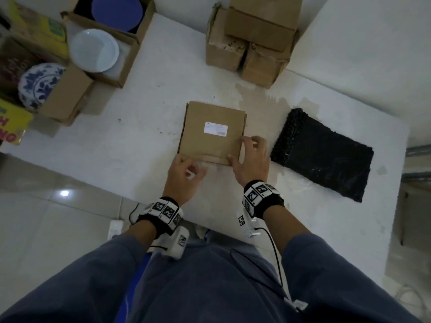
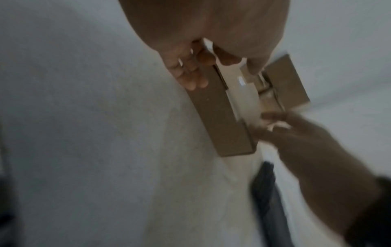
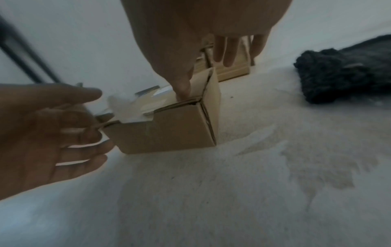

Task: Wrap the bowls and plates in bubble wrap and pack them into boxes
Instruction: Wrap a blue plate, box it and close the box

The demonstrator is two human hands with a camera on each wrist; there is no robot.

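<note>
At the far left of the surface (image 1: 149,94) three dishes sit in open cartons (image 1: 70,99): a blue-and-white patterned plate (image 1: 39,86), a pale white bowl (image 1: 94,50) and a dark blue plate (image 1: 116,12). None shows any wrap, and each lies proud of or near its carton's rim, so I judge a nudge to those cartons near the surface's edge could tip one out.

In the middle lies one closed brown box (image 1: 212,131) with a white label (image 1: 215,128) on its lid. The left hand (image 1: 184,173) hovers at its near-left corner, fingers loosely curled and holding nothing; the wrist views suggest fingertips just touching the cardboard. The right hand (image 1: 250,157) rests at the near-right corner, thumb pressed on the top edge, fingers spread and not clasping. The right wrist view shows something pale poking out under the lid at the near edge. If both hands pry unevenly, I think the flap could tear or the box could skid across the surface.

Behind it stands a stack of three sealed boxes (image 1: 254,38). At the right lies one folded pile of black bubble wrap (image 1: 324,152), well apart from the dishes, so each must be carried across bare.
</note>
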